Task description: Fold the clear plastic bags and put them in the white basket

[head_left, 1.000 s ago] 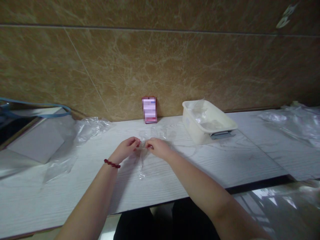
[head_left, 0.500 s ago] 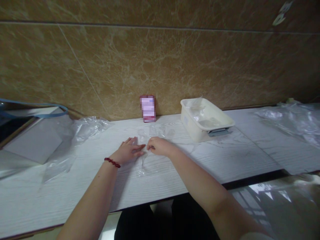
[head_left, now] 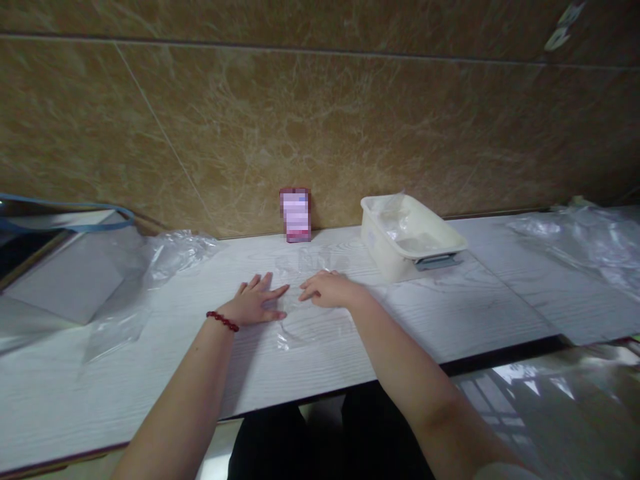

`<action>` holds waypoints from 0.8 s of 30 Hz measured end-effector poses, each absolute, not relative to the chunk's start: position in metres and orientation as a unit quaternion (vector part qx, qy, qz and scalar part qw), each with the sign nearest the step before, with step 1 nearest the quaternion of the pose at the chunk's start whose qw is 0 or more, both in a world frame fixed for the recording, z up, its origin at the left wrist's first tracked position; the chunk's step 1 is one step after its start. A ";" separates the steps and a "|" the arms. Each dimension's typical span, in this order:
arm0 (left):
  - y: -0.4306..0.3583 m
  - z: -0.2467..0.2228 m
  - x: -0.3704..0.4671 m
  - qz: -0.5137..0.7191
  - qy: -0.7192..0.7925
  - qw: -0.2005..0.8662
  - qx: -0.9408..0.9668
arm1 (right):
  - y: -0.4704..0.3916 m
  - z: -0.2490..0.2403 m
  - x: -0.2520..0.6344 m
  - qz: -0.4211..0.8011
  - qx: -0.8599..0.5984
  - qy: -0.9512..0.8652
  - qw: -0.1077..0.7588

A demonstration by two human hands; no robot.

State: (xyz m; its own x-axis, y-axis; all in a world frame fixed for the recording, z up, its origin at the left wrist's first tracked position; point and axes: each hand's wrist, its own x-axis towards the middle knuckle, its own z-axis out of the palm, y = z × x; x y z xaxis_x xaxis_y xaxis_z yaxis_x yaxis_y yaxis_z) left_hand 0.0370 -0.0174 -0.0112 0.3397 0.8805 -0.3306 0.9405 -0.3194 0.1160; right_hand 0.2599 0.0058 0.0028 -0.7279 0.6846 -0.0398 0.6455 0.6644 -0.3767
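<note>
My left hand (head_left: 256, 303) lies flat on the white desk (head_left: 450, 313), palm down and fingers spread, its grip open and closed on nothing; a red bead bracelet (head_left: 223, 321) circles that wrist. My right hand (head_left: 327, 291) rests just beside it, fingers loosely curled onto the clear plastic bag (head_left: 307, 320), pressing rather than pinching, so that grip is open too. The bag lies flat on the desk under and between both hands, reaching a little toward me. Beyond my right hand stands a cream plastic tub (head_left: 410, 235) with clear film in it. A small pink box (head_left: 295, 214) leans against the marble wall (head_left: 320, 133). More crumpled clear plastic (head_left: 175, 253) lies to my left.
</note>
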 end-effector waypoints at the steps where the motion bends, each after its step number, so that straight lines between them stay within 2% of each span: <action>1: -0.018 -0.010 0.037 -0.106 0.565 0.148 0.805 | 0.005 0.004 0.261 0.190 -0.371 -0.908 0.046; 15: -0.022 -0.002 0.036 -0.103 0.546 0.167 0.814 | 0.009 0.013 0.276 0.226 -0.400 -0.888 0.013; 18: -0.022 -0.002 0.035 -0.099 0.545 0.168 0.816 | 0.018 0.006 0.284 0.192 -0.421 -0.884 0.071; 21: -0.021 -0.005 0.032 -0.093 0.543 0.169 0.817 | 0.035 -0.006 0.299 0.121 -0.514 -0.834 0.161; 24: -0.019 -0.007 0.031 -0.064 0.548 0.160 0.819 | 0.047 -0.014 0.309 0.072 -0.599 -0.777 0.179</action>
